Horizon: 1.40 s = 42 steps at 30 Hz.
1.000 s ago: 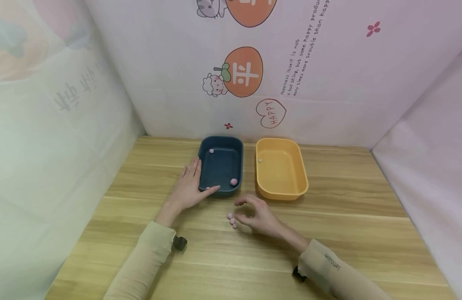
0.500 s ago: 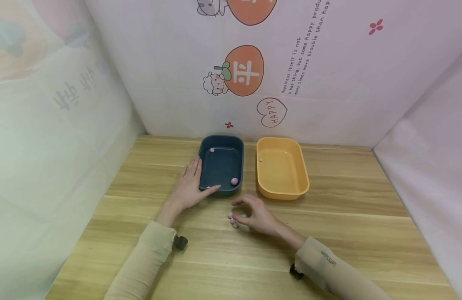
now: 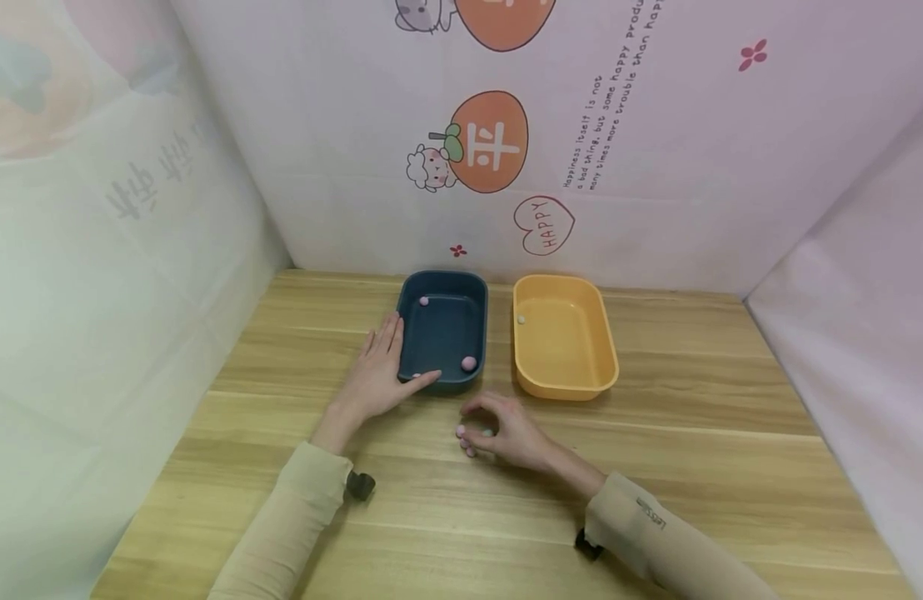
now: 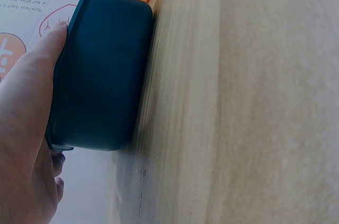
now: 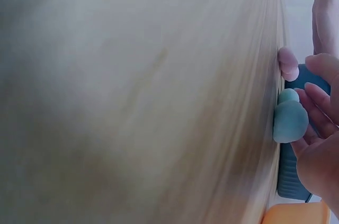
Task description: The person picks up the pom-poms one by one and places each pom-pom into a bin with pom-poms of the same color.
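Observation:
My left hand (image 3: 371,375) rests along the left side of a dark blue box (image 3: 479,333), its thumb over the near rim. In the left wrist view the thumb lies on the rim of the box (image 4: 106,70). Just in front of the boxes, my right hand (image 3: 516,432) hovers low with thumb and fingertips apart, curved around a gap. A few small pink balls (image 3: 460,431) lie by its thumb, partly hidden. Pale green balls (image 5: 291,121), one large and one small, sit beside its fingers in the right wrist view.
Inside the blue box are a larger pink ball (image 3: 468,364) and smaller pink ones (image 3: 424,302). A yellow box (image 3: 607,354) stands to its right, holding a tiny pale ball (image 3: 521,320). Printed cloth (image 3: 641,225) walls in the wooden table (image 3: 694,375).
My right hand has shifted slightly left, its thumb now over part of the pink balls, and some green shows behind the thumb. My left hand stays on the blue box.

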Motion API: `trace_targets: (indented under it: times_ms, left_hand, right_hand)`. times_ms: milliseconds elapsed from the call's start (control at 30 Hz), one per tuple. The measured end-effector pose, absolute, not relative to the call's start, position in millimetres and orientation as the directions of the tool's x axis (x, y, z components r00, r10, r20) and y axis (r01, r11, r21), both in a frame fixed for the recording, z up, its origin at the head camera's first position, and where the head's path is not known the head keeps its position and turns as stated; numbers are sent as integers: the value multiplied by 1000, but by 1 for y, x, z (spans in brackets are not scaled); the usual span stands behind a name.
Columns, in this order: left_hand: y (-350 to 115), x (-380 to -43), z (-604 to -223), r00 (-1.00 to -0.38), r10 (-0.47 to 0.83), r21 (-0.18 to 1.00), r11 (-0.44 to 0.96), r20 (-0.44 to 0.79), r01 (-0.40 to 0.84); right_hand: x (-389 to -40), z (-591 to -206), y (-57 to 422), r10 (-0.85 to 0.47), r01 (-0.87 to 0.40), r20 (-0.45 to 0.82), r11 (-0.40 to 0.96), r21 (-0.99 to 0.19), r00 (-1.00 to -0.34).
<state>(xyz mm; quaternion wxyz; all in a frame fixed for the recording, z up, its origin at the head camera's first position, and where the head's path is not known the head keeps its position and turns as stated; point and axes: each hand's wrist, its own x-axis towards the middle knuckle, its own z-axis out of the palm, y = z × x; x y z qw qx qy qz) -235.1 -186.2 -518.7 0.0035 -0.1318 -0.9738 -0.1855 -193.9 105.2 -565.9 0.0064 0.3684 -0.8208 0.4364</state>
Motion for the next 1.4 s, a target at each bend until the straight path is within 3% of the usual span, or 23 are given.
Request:
trace_targets:
  times_ms: [167, 700, 933, 1167, 1400]
  left_hand:
    - [-186, -233, -518, -966, 255, 370, 893, 51, 256]
    - [-184, -231, -516, -965, 253, 346, 901, 70, 261]
    - [-185, -232, -517, -966, 253, 356, 899, 57, 256]
    - [-185, -232, -518, -967, 248, 357, 900, 52, 250]
    - [-185, -233, -518, -967, 249, 359, 899, 51, 250]
  right_hand:
    - [-191, -561, 107, -617, -617, 325, 342, -709, -717]
    - [-182, -530, 98, -610, -479, 125, 462, -746, -782]
    - [-185, -535, 100, -627, -524, 168, 440, -730, -761]
    - [-187, -531, 99, -645, -509, 135, 439, -741, -752]
    - [-196, -554, 104, -669, -610, 259, 362, -705, -696]
